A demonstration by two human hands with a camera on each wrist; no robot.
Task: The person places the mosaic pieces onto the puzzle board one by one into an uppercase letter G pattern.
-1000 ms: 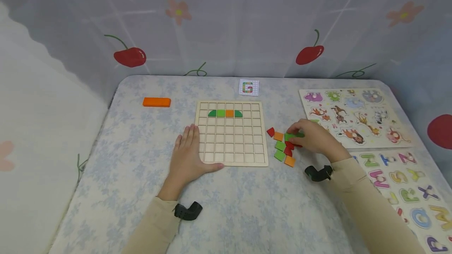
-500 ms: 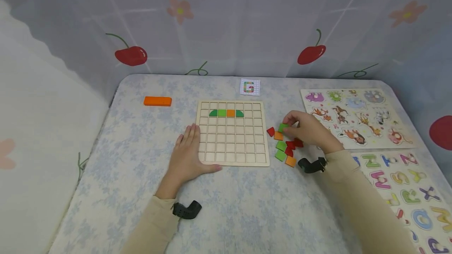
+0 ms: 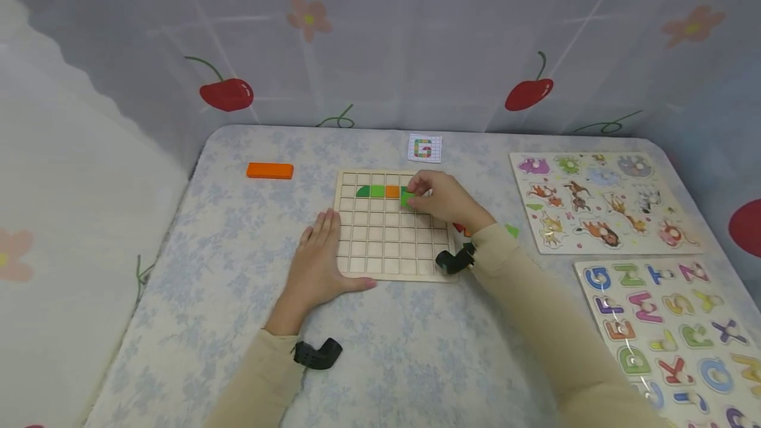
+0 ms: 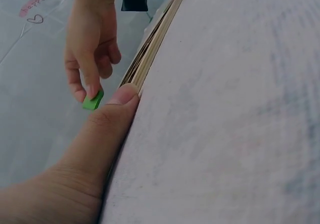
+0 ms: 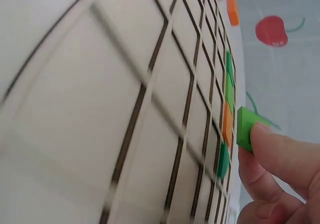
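Your right hand [image 3: 442, 200] pinches a green tile [image 3: 407, 199] just above the grid board [image 3: 389, 243], under the right end of its four-tile row [image 3: 380, 191]. Your left hand [image 3: 315, 266] lies flat, bracing the board's left edge. Most cells are unfilled, and spare tiles [image 3: 511, 230] wait toward the counter's right edge.

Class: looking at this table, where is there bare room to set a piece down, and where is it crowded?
Free: the cloth between the orange block and the grid board, and in front of the board. Crowded: the right side, with the animal puzzle and letter puzzle.
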